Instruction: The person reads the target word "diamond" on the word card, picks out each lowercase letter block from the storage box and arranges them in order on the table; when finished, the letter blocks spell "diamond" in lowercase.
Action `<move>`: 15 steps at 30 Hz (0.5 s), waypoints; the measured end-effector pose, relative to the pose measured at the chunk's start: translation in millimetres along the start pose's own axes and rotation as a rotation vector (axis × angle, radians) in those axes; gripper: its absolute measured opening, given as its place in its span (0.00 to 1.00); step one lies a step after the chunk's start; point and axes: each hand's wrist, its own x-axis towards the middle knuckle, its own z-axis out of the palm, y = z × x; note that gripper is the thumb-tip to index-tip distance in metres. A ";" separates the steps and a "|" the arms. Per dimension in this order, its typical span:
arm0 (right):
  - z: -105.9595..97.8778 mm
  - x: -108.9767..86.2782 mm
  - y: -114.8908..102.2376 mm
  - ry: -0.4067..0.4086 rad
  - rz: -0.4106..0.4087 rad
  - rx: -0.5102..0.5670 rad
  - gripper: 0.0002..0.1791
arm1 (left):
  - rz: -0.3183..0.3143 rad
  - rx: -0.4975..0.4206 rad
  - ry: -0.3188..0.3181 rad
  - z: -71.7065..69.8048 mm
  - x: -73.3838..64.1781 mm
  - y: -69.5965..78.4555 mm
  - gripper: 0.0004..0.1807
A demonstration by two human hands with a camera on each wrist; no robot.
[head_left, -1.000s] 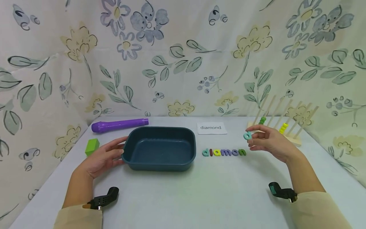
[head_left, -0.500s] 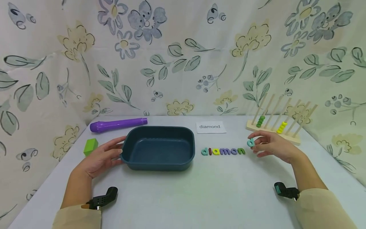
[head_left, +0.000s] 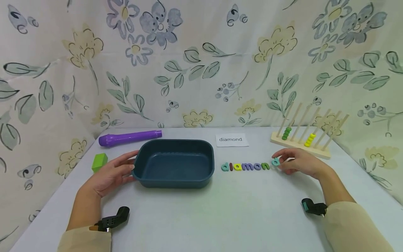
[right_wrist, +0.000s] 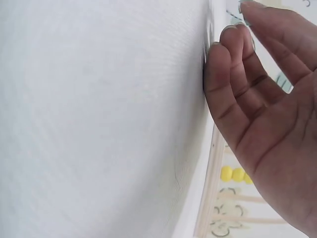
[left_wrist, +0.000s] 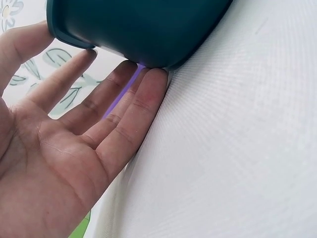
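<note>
Between thumb and index finger, my right hand (head_left: 297, 162) pinches a teal letter d (head_left: 275, 161) just right of a row of letters. In the right wrist view, this hand (right_wrist: 262, 109) is close to the tabletop; its letter is hardly visible there. The row reads "diamon", from a teal d (head_left: 225, 167) to a green n (head_left: 266, 166). My left hand (head_left: 111, 175) rests its fingertips against the left side of a dark teal tray (head_left: 176, 183). The left wrist view shows fairly straight fingers (left_wrist: 133, 116) touching the tray's outer wall (left_wrist: 133, 29).
A card (head_left: 232, 140) printed "diamond" lies behind the letters. At the back right stands a wooden peg rack (head_left: 299, 145) with green and yellow beads. A purple toy microphone (head_left: 130, 138) and a green block (head_left: 99, 162) lie at the left. A floral curtain hangs behind the table.
My right hand has lowered the teal letter d toward the table, close to the right end of the row. The left hand stays at the tray.
</note>
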 end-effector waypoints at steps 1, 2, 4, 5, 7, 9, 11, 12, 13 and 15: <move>-0.1 1.4 -0.4 -0.001 0.004 -0.019 0.26 | 0.001 -0.003 0.000 0.1 0.0 -0.1 0.36; -0.2 2.9 -0.9 -0.002 0.006 -0.038 0.25 | 0.001 -0.007 -0.001 0.1 0.1 -0.1 0.36; -0.2 5.4 -2.2 -0.003 0.008 -0.070 0.25 | 0.004 -0.017 0.000 0.0 0.3 -0.3 0.36; 0.0 6.5 -2.8 -0.006 0.010 -0.082 0.24 | 0.005 -0.022 0.000 0.0 0.4 -0.4 0.36; 0.8 8.1 -3.5 -0.015 0.023 -0.093 0.24 | 0.004 -0.021 0.002 -0.3 0.3 -0.8 0.36; 1.9 9.0 -3.8 -0.027 0.037 -0.095 0.24 | -0.002 -0.016 0.004 -0.6 0.0 -1.4 0.36; 2.8 9.9 -3.8 -0.038 0.050 -0.096 0.24 | -0.006 -0.011 0.004 -0.8 -0.1 -2.0 0.36; 3.1 10.4 -3.7 -0.042 0.058 -0.094 0.24 | -0.007 -0.010 0.004 -1.0 -0.1 -2.3 0.36; 3.2 10.9 -3.8 -0.045 0.062 -0.095 0.24 | -0.007 -0.011 0.005 -1.1 0.1 -2.6 0.36; 3.2 11.7 -4.0 -0.051 0.066 -0.101 0.24 | -0.005 -0.019 0.003 -1.3 0.6 -3.1 0.36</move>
